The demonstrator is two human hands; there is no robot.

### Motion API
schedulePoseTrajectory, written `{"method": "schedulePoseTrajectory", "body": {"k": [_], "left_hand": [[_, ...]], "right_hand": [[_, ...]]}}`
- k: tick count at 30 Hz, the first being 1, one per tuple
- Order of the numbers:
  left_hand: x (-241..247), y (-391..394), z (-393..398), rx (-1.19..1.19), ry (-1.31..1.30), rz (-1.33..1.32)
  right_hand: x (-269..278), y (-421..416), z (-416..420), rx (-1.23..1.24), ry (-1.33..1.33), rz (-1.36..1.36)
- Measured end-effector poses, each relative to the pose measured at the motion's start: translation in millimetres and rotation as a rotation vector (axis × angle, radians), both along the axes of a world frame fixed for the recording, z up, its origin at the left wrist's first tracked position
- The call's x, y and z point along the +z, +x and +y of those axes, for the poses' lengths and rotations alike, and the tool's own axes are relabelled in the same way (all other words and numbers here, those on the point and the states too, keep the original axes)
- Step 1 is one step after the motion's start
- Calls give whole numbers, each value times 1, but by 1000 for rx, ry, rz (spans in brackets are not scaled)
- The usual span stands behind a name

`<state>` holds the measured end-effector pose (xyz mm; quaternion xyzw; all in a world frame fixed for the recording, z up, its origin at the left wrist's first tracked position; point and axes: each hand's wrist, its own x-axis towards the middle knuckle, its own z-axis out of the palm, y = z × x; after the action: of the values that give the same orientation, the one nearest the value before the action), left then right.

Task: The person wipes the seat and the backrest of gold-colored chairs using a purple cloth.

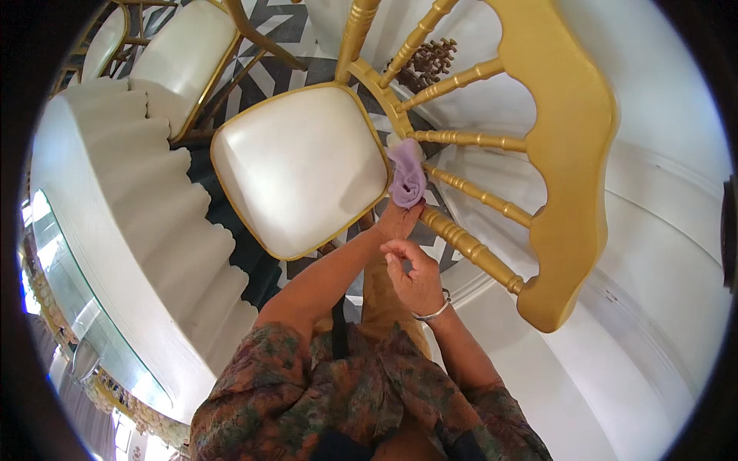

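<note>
A gold chair with a white padded seat stands before me. Its back has several turned spindles and a scalloped gold top rail. My left hand reaches to the foot of the chair back and grips a folded lilac cloth. The cloth lies against the lower back rail, beside the seat's edge; my fingers are partly hidden by it. Close to my left wrist hovers my right hand, loosely curled, thumb and forefinger apart, with nothing in it. A silver bracelet circles the right wrist.
At left runs a table with a glass top and a pleated white skirt. More gold chairs with white seats stand beyond it. A white moulded wall rises at right. A brown branching ornament shows behind the spindles.
</note>
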<state>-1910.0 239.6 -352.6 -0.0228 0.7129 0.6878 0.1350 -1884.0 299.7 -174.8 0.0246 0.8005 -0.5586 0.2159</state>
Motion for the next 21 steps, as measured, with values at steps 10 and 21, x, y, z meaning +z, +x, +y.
{"method": "schedulePoseTrajectory", "body": {"k": [10, 21], "left_hand": [[16, 16, -28, -118, -20, -87], [-26, 31, -172, 414, -504, -416]], "right_hand": [[-4, 16, -5, 4, 41, -45], [-97, 13, -29, 90, 237, -61]]}}
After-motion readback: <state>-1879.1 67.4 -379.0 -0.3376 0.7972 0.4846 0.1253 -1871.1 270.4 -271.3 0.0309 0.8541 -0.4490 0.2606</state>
